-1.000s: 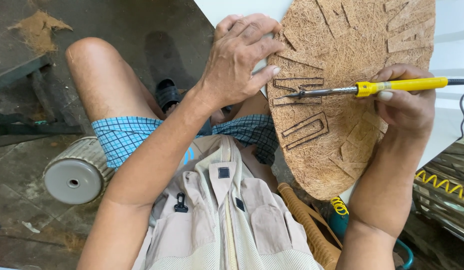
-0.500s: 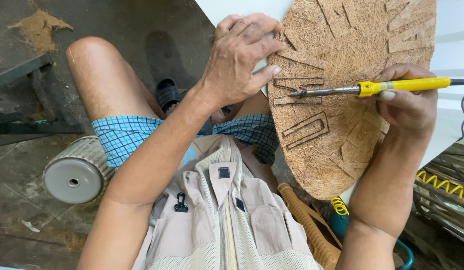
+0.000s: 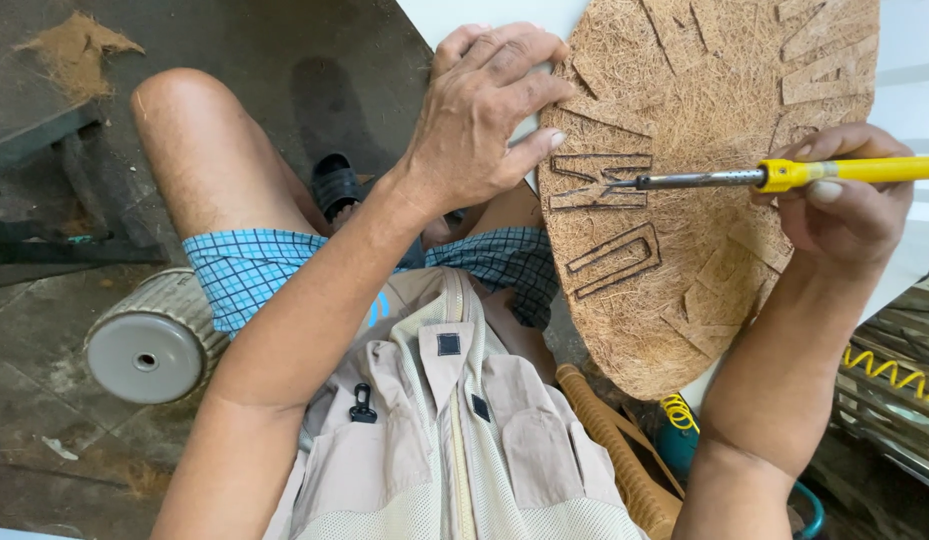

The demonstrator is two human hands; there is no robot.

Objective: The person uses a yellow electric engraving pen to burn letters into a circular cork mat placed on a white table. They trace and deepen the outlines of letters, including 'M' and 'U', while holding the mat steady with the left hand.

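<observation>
A round brown fibre mat [image 3: 684, 300] with raised cut-out shapes lies on a white surface in front of me. My left hand [image 3: 484, 110] presses flat on its left edge, fingers spread over the rim. My right hand [image 3: 844, 205] grips a soldering iron with a yellow handle [image 3: 844, 170]. Its metal tip [image 3: 624, 184] touches a dark burnt outline [image 3: 599, 182] near the mat's left side. A second burnt outline [image 3: 616, 260] sits just below it.
A grey ribbed plastic container [image 3: 149, 345] lies on the dark concrete floor at left, beside my bare knee [image 3: 184, 110]. A black sandal [image 3: 336, 185] shows under the mat's edge. A wooden handle [image 3: 614, 450], a yellow coiled cord [image 3: 889, 365] and a teal object [image 3: 684, 450] sit at lower right.
</observation>
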